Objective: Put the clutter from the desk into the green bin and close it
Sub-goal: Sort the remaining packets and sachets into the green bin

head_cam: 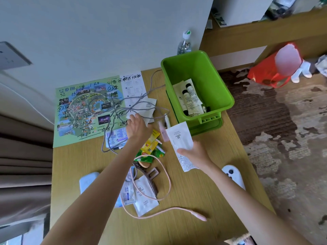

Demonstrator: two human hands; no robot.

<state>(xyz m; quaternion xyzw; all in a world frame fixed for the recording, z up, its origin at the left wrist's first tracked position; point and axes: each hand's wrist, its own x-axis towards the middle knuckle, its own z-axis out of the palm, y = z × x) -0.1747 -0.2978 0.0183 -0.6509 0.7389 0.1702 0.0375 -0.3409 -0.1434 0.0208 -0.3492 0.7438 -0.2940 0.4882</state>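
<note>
My right hand (pixel 192 152) holds a flat white packet (pixel 180 137) in its fingers; I should drop it flat into the green plastic bin (pixel 203 68). My left hand (pixel 137 125) touches white paper (pixel 149 110), and I cannot tell if it grips.

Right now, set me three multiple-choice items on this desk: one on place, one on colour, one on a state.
1. Where are the tubes? A on the map; B in the bin; C on the floor.
2. What colour is the cable at the near end of the desk? A pink; B black; C green.
3. What is the right hand doing? A resting flat on the desk; B pressing the bin; C holding a white packet.
Key: 1 B, the tubes lie on the bin's bottom; 2 A, its loop and plug are pale pink; 3 C, its fingers grip the packet's lower end.
</note>
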